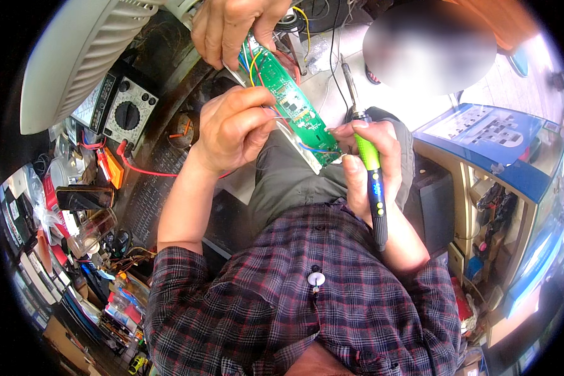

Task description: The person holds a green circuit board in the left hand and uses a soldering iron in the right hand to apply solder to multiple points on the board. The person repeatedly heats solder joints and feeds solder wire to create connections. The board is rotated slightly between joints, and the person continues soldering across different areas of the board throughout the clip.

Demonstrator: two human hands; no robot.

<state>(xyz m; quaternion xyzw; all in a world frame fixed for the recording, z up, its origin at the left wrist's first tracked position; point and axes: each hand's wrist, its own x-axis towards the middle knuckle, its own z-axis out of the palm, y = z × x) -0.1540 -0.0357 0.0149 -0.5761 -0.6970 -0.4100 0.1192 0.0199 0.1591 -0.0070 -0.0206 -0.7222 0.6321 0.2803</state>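
A long green circuit board (292,100) in a white tray-like housing (308,158) lies slanted above my lap. Another person's hand (238,28) grips its far end, where red, yellow and blue wires run. My left hand (238,125) is closed in a pinch at the board's left edge, with a thin wire (282,117) at its fingertips. In my right hand (376,156) is a soldering iron (371,164) with a green and black handle; its metal tip points up and away from the board. My right fingertips are beside the board's near end.
To the left stand a multimeter (128,116), a dusty keyboard (149,200), a phone (84,198) and cluttered small parts. A large pale ribbed casing (88,56) rises at the upper left. On the right is a blue-topped glass cabinet (482,141); a dark box (433,203) stands beside my leg.
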